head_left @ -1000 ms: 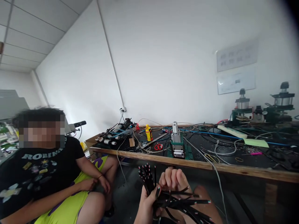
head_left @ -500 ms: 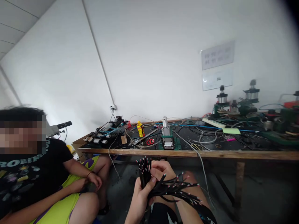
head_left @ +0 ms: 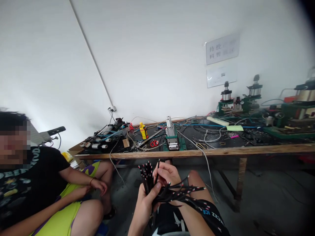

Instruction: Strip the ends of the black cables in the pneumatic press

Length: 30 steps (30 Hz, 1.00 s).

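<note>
Loads of thin black cables are being held over the lap, just in front of the bench and lower than its edge, with little red and white wire ends poking out of the tips. The bunch is gripped in the left hand, thumb laid across it, so one lot is fanned upward and another is spilled off to the right, over the other forearm. A single cable standing apart from the upright lot looks to be pinched in the fingers of the right hand. Handling-wise, each one would be expected to feel light and bendy but springy enough to be stood up straight, and probably a bit slidey when bunched. They're best held around the jacket, below the tips, since the bared wire ends could be bent or frayed pretty easily. As for containers, a yellow bottle is stood on the bench, but what's in it can't be made out through the sides. A cardboard box can be spotted by the bench's left end too, though its insides can't really be seen from here.
</note>
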Motion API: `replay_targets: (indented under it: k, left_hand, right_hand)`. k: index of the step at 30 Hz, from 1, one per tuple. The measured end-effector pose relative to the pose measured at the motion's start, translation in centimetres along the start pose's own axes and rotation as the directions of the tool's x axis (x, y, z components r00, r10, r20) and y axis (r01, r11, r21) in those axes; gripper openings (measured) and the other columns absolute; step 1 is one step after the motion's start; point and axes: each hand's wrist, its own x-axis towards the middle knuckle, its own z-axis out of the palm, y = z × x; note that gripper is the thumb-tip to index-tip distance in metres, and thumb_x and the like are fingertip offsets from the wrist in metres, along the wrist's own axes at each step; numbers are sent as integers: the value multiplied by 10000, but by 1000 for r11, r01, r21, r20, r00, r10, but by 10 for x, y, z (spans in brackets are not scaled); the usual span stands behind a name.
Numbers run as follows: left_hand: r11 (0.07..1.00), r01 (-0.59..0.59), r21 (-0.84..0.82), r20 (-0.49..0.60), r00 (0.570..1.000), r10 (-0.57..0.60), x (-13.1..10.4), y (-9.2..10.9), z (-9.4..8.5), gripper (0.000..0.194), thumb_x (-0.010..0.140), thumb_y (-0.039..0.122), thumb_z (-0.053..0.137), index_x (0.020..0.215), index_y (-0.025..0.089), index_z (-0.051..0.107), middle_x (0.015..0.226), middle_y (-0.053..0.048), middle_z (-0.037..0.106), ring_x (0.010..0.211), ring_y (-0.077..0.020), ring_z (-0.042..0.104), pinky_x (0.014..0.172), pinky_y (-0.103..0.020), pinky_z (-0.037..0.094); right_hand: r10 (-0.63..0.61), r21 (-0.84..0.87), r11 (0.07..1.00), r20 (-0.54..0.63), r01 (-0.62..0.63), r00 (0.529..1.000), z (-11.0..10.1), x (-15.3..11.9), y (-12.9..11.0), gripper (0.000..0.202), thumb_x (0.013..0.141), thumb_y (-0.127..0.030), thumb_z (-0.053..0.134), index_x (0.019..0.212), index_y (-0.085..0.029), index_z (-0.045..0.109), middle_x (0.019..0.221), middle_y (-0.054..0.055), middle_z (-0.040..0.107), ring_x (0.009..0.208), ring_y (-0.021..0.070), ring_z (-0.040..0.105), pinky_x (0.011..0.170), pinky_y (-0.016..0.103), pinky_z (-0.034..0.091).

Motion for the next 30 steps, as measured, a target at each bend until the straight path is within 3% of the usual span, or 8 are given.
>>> replay_targets:
  k: [3, 7, 13, 17, 20, 21, 25, 30]
  left_hand:
    - [994, 9, 109, 145, 989, -24, -1, -10, -6, 715, 691, 759, 1007, 943, 208, 627, 643, 60, 629, 476, -93, 481, 449, -200, 300]
    - [984, 34, 172, 180, 981, -66, -2, -21, -3, 835, 572, 899, 956, 885, 237, 557, 558, 87, 548, 410, -84, 391, 413, -228, 294]
    - [954, -47, 297, 299, 953, -46, 8, -19, 0, 857, 597, 1054, 776, 655, 231, 541, 520, 41, 486, 435, -106, 406, 445, -274, 293]
    - [910, -130, 395, 374, 927, -30, 10, -5, 1, 753, 788, 920, 763, 630, 217, 545, 583, 49, 452, 540, -109, 380, 535, -288, 269]
    - [869, -199, 453, 424, 906, -14, 8, 6, 17, 565, 898, 602, 834, 600, 201, 571, 586, 60, 411, 578, -112, 352, 584, -309, 238]
    - [836, -238, 495, 433, 901, -1, 6, 10, 26, 478, 904, 505, 844, 615, 197, 620, 591, 54, 443, 583, -121, 399, 597, -314, 259]
    - [411, -436, 800, 470, 883, 22, 3, 15, 64, 341, 986, 540, 725, 920, 245, 885, 829, -68, 822, 838, -300, 801, 727, -346, 512]
    - [298, -545, 783, 598, 792, -122, 20, -16, 82, 486, 1052, 617, 576, 1150, 254, 884, 1130, -122, 898, 1066, -398, 866, 884, -455, 673]
  right_hand:
    - [-18, 88, 996, -58, 23, 998, 3, -5, -12, 563, 883, -710, 872, 744, -190, 706, 682, 18, 649, 541, 101, 433, 489, 237, 297]
    - [-55, 201, 976, -129, 80, 990, 5, -10, -22, 508, 903, -653, 906, 766, -213, 692, 716, 3, 600, 678, 137, 500, 602, 231, 419]
    - [7, 133, 991, -222, 23, 975, -10, -5, -6, 474, 888, -651, 925, 791, -225, 743, 762, 25, 618, 673, 154, 529, 545, 242, 412]
    - [21, 150, 989, -122, -3, 992, -32, 4, 1, 474, 824, -612, 980, 766, -195, 763, 779, 48, 660, 685, 188, 636, 583, 298, 530]
    - [-41, 252, 965, -140, 75, 989, -51, 7, -1, 522, 858, -618, 929, 681, -222, 641, 697, -31, 507, 581, 130, 503, 523, 273, 463]
    - [-52, 309, 946, -145, 95, 988, -58, 7, -2, 506, 875, -575, 927, 684, -227, 612, 675, -57, 441, 532, 108, 416, 490, 259, 412]
    - [-24, 506, 853, -211, 130, 977, -94, 2, -1, 549, 849, -441, 976, 677, -242, 494, 650, -117, 239, 467, 78, 138, 425, 256, 267]
    - [105, 529, 845, -307, 78, 946, -136, -16, 22, 587, 752, -335, 1050, 717, -241, 471, 684, -129, 230, 503, 70, 83, 433, 261, 188]
